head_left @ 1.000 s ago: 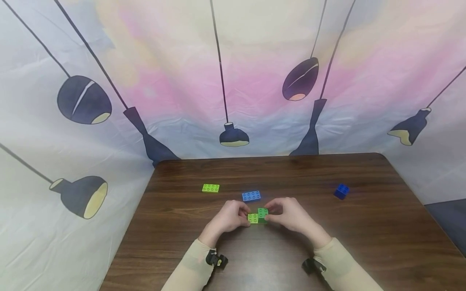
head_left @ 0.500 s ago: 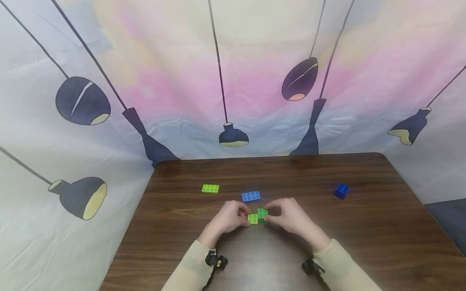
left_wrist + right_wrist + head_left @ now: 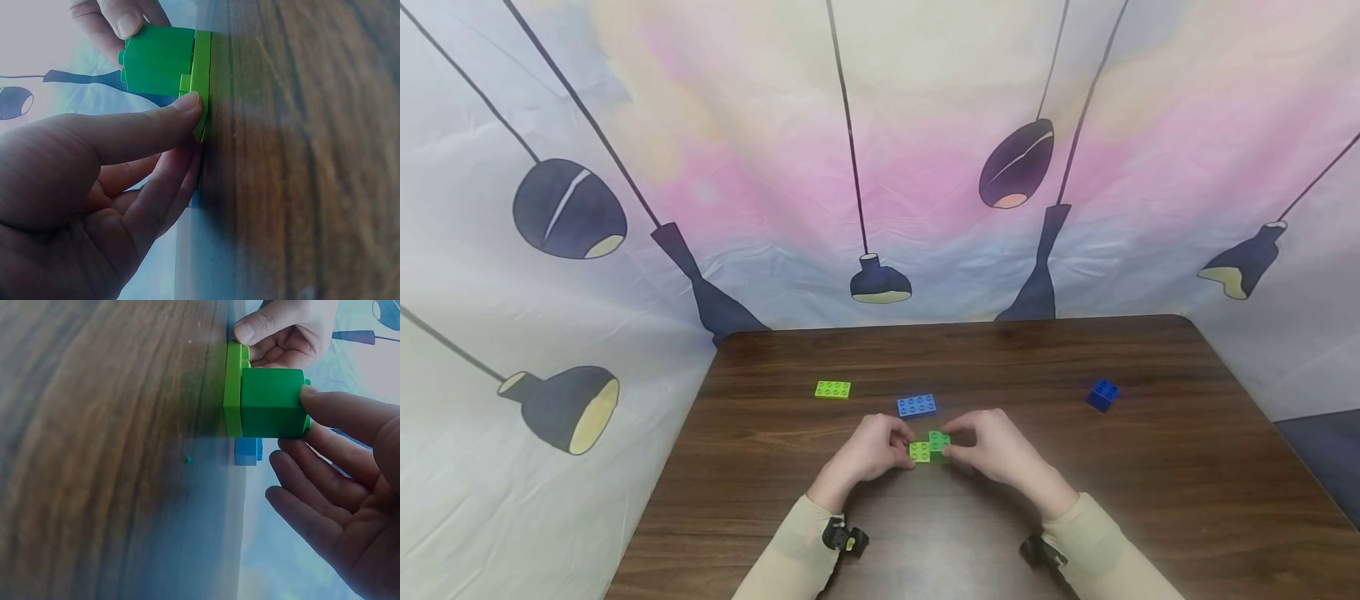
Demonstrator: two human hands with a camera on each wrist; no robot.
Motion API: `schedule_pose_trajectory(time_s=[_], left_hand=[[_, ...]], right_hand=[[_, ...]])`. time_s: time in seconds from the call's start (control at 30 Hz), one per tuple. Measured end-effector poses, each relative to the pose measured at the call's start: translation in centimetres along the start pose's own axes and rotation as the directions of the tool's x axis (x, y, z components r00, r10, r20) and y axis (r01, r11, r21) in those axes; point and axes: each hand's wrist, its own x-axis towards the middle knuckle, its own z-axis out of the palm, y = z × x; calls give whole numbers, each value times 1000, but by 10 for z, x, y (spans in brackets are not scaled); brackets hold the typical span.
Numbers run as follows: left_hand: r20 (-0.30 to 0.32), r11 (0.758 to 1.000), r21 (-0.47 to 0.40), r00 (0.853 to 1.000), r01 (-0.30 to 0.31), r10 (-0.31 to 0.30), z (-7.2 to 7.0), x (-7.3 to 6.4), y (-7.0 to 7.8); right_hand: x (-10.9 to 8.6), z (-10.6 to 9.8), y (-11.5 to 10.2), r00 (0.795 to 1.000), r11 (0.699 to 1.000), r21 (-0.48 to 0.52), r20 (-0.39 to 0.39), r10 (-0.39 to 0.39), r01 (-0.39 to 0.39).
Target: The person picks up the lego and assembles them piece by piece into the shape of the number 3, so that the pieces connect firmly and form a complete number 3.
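With thumb and fingers, the left hand (image 3: pixel 874 446) pinches one end of the lime brick (image 3: pixel 920 452), which lies on the table (image 3: pixel 955 542). The right hand (image 3: pixel 996 442) pinches the green block (image 3: pixel 939 440), which sits on the brick's other end, between the fingers of both hands. Just beyond these fingers lies the light blue brick (image 3: pixel 917 405).

Pastel lamp-print backdrop (image 3: pixel 940 75) behind a dark wood table (image 3: pixel 752 525)

The wrinkled, cloth-like backdrop blends pink, cream and pale blue at the centre, turning whitish toward the sides. Dark printed lamps (image 3: pixel 569 208) hang across it on thin cords (image 3: pixel 852 142), some with yellow openings. The brown tabletop has streaky grain and rounded far corners. A soft pale glare (image 3: pixel 925 554) lies near its front, and a dark area (image 3: pixel 1322 446) shows beyond its right edge.
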Motion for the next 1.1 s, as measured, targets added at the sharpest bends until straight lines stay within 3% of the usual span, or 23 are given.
schedule_pose_trajectory(time_s=[0.5,1.1], left_hand=[[-1,1000,-2,1000,-5,5,-1,0,2],[-4,1000,-15,1000,13,-13,1,0,0]], right_hand=[[1,-3,-2,998,996,56,12,63,-64],[-1,-1,3,998,994,83,6,66,-66]])
